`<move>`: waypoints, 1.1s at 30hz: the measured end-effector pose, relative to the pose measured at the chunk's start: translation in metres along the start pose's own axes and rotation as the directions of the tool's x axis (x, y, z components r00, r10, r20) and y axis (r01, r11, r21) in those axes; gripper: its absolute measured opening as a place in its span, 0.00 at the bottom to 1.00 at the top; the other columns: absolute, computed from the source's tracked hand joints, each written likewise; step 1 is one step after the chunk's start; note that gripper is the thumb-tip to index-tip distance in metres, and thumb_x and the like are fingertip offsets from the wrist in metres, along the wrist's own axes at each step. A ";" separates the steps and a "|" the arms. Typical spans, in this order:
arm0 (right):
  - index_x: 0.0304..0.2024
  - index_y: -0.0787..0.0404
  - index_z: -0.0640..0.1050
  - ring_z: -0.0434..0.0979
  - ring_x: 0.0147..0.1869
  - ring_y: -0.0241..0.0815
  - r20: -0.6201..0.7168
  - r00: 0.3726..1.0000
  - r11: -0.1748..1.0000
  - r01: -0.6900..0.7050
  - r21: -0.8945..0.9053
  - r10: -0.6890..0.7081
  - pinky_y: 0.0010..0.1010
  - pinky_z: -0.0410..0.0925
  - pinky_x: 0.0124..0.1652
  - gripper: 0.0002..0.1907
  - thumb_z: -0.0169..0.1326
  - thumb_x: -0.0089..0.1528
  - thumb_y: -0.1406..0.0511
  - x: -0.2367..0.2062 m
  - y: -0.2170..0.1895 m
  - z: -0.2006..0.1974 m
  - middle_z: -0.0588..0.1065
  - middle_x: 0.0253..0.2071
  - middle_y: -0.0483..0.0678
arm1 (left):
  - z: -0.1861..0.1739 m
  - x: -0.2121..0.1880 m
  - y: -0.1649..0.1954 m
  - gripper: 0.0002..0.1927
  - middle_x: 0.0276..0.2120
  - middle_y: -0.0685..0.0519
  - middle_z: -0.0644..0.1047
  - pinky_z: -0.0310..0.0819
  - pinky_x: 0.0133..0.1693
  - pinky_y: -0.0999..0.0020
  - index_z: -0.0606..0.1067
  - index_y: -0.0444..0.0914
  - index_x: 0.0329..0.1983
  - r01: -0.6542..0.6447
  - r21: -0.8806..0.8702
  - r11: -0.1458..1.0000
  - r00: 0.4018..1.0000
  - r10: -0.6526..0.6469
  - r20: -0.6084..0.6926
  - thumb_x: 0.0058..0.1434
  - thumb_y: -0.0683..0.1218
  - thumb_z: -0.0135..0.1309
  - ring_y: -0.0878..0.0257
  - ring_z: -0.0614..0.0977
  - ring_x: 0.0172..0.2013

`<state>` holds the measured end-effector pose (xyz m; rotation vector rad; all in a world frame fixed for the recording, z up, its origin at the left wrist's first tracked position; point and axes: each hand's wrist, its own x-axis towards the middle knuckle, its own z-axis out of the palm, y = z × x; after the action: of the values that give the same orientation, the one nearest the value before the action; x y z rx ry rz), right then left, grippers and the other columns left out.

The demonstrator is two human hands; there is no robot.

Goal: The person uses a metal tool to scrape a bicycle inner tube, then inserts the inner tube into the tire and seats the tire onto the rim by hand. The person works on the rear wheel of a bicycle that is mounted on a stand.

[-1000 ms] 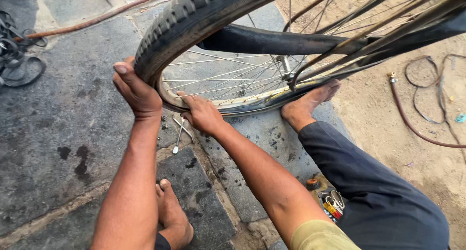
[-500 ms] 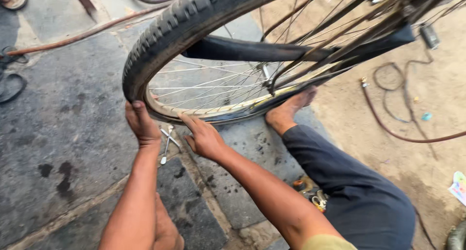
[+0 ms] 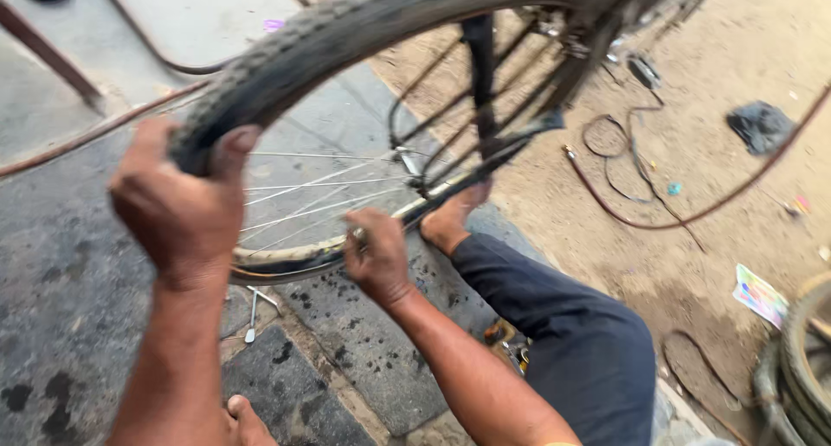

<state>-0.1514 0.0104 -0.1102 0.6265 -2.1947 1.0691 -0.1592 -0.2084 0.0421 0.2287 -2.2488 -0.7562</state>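
Trouble could start at the tyre (image 3: 346, 30), the thick black knobbly ring around the bicycle wheel. The wheel stands over the stone floor (image 3: 69, 264), and its lower edge sits near a crack between the grey slabs.

The left hand (image 3: 177, 208) is wrapped around the tyre on its left side. The fingers curl tight over the rubber, and the thumb presses on the top. The right hand (image 3: 378, 257) is lower down, at the shiny metal rim (image 3: 286, 260). Its fingers are closed and pinching at the rim edge, but it is too blurry to tell if they hold a small tool or just the tyre's lip.

The person's foot (image 3: 450, 221) pushes against the bottom of the wheel to hold it.

What could go wrong? The thin spokes (image 3: 303, 190) are right beside the right hand, so if that hand slips, they could scrape or jam it. If the foot slides off, the wheel could roll or tip, and the tyre could pull out of the left hand. The rim edge could pinch a finger if the tyre snaps back.

A small metal spanner (image 3: 253, 312) lies on the floor just under the wheel. A knee or foot could land on it and hurt.
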 end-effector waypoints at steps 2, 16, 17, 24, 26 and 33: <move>0.49 0.62 0.72 0.74 0.53 0.56 -0.156 0.986 0.994 -0.070 -0.084 0.057 0.46 0.65 0.57 0.13 0.55 0.62 0.69 0.008 0.026 -0.016 0.73 0.46 0.55 | -0.002 -0.002 -0.015 0.43 0.27 0.52 0.73 0.75 0.35 0.58 0.71 0.36 0.35 -0.044 0.007 0.999 0.999 0.044 0.010 0.66 0.81 0.47 0.56 0.82 0.30; 0.48 0.47 0.82 0.73 0.54 0.48 0.420 0.907 0.470 0.355 -0.808 0.036 0.42 0.70 0.52 0.12 0.54 0.65 0.68 0.119 0.243 -0.187 0.74 0.47 0.49 | 0.019 -0.032 -0.078 0.33 0.35 0.53 0.70 0.72 0.41 0.61 0.67 0.38 0.41 -0.200 0.129 0.971 0.974 0.211 -0.077 0.73 0.73 0.40 0.57 0.79 0.37; 0.45 0.49 0.82 0.74 0.52 0.47 0.435 0.899 0.484 0.356 -0.799 0.058 0.41 0.71 0.49 0.09 0.54 0.65 0.67 0.124 0.245 -0.187 0.74 0.46 0.48 | 0.018 -0.033 -0.078 0.32 0.35 0.53 0.70 0.71 0.41 0.61 0.67 0.38 0.42 -0.204 0.135 0.970 0.973 0.216 -0.081 0.73 0.72 0.40 0.57 0.79 0.38; 0.42 0.53 0.80 0.83 0.38 0.37 -0.494 0.730 0.866 -0.487 0.110 0.473 0.32 0.77 0.37 0.10 0.50 0.67 0.72 0.155 0.266 -0.192 0.81 0.40 0.44 | 0.015 -0.033 -0.075 0.30 0.37 0.49 0.69 0.68 0.43 0.57 0.67 0.36 0.45 -0.243 0.172 0.955 0.955 0.267 -0.131 0.72 0.69 0.41 0.50 0.77 0.41; 0.43 0.60 0.79 0.82 0.42 0.44 -0.389 0.800 0.856 -0.514 -0.052 0.456 0.37 0.76 0.44 0.06 0.53 0.66 0.72 0.153 0.271 -0.192 0.82 0.41 0.48 | 0.012 -0.032 -0.070 0.32 0.37 0.48 0.69 0.67 0.42 0.55 0.67 0.35 0.45 -0.221 0.168 0.961 0.963 0.243 -0.119 0.74 0.70 0.42 0.49 0.77 0.40; 0.67 0.63 0.71 0.65 0.70 0.62 -0.242 0.951 0.865 -0.279 -0.416 0.191 0.46 0.57 0.69 0.30 0.54 0.61 0.72 0.083 0.262 -0.143 0.73 0.61 0.65 | 0.002 -0.029 -0.043 0.35 0.40 0.46 0.72 0.69 0.46 0.51 0.68 0.34 0.50 -0.190 0.030 0.981 0.976 0.192 -0.100 0.76 0.73 0.46 0.46 0.79 0.44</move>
<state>-0.3319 0.2623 -0.1200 0.0436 -2.2700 0.6612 -0.1422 -0.2315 -0.0014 0.0571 -2.1451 -0.6062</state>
